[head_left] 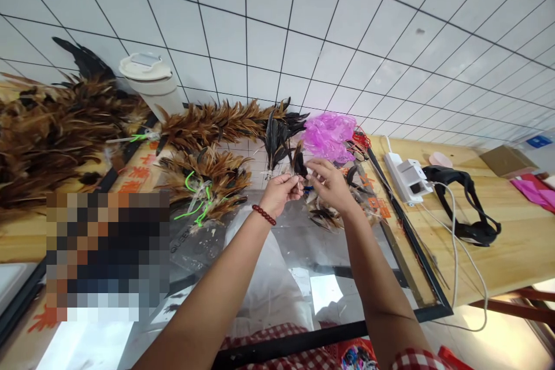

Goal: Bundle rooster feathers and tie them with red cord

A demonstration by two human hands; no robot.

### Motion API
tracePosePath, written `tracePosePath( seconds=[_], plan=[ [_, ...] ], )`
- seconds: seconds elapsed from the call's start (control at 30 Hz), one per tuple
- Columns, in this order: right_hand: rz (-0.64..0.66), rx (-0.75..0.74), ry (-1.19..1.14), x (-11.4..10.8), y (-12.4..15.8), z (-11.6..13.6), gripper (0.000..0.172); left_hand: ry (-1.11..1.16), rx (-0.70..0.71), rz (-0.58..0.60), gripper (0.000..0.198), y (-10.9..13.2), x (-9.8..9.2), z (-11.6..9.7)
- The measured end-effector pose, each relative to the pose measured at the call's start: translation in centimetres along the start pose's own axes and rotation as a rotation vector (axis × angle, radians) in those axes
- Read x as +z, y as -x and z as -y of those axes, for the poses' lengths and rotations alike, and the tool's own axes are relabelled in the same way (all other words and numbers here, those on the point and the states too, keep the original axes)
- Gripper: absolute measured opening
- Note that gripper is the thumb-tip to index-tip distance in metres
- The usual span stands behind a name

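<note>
My left hand (282, 192), with a dark red bead bracelet at its wrist, pinches a small dark brown feather (297, 157) by its lower end. My right hand (328, 182) is closed in a pinch close by, its curled fingertips at the edge of a black feather (302, 166); the exact grip is partly hidden. Just beyond the hands lies a bunch of black feathers (274, 141). Loose brown and pale feathers (325, 214) lie below my right hand. To the left rests a brown feather bundle (217, 176) with bright green ties (202, 208).
A long brown feather strip (217, 122) lies along the tiled wall beside a white lidded container (150, 84). A pink plastic bag (330, 136) sits behind my right hand. Rightward are a white power strip (405, 176), black headgear (470, 214) and a looping cable (454, 254). A large feather pile (52, 139) fills the left.
</note>
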State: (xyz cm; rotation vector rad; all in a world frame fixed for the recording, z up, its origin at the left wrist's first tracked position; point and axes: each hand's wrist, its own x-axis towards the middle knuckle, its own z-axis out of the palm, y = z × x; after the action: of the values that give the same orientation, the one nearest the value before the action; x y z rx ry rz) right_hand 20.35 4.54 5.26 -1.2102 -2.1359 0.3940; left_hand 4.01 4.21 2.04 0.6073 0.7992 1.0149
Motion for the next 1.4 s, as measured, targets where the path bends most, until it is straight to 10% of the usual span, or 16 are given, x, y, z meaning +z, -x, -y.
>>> tracePosePath(
  seconds=[0.2, 0.37, 0.53, 0.8, 1.0, 1.23, 1.4],
  plan=[
    [0.102, 0.261, -0.313, 1.2, -0.1, -0.9, 0.027, -0.032, -0.03, 0.132, 0.017, 0.3, -0.1, 0.0],
    [-0.221, 0.411, -0.383, 0.3, -0.5, 0.1, 0.034, -0.02, 0.01, 0.035, 0.017, 0.0, 0.1, 0.2],
    [-0.175, 0.588, -0.668, 0.4, -0.8, 1.1, 0.035, -0.021, -0.035, 0.019, 0.014, -0.1, 0.3, 0.2],
    [-0.253, 0.546, -0.633, 1.8, -0.9, 0.8, 0.032, -0.139, -0.071, 0.148, 0.015, 0.3, 0.1, 0.4],
    [0.031, 0.545, -0.751, 1.0, -0.5, 0.6, 0.04, -0.065, -0.154, 0.261, 0.019, 0.5, -0.1, 0.2],
    [-0.193, 0.515, -0.66, 1.1, -0.8, 0.5, 0.037, -0.067, -0.234, 0.407, 0.029, 0.8, -0.4, 0.3],
    [-0.053, 0.525, -0.687, 1.3, -0.6, 1.0, 0.05, -0.054, -0.246, 0.46, 0.03, 0.8, -0.8, 0.4]
  ],
)
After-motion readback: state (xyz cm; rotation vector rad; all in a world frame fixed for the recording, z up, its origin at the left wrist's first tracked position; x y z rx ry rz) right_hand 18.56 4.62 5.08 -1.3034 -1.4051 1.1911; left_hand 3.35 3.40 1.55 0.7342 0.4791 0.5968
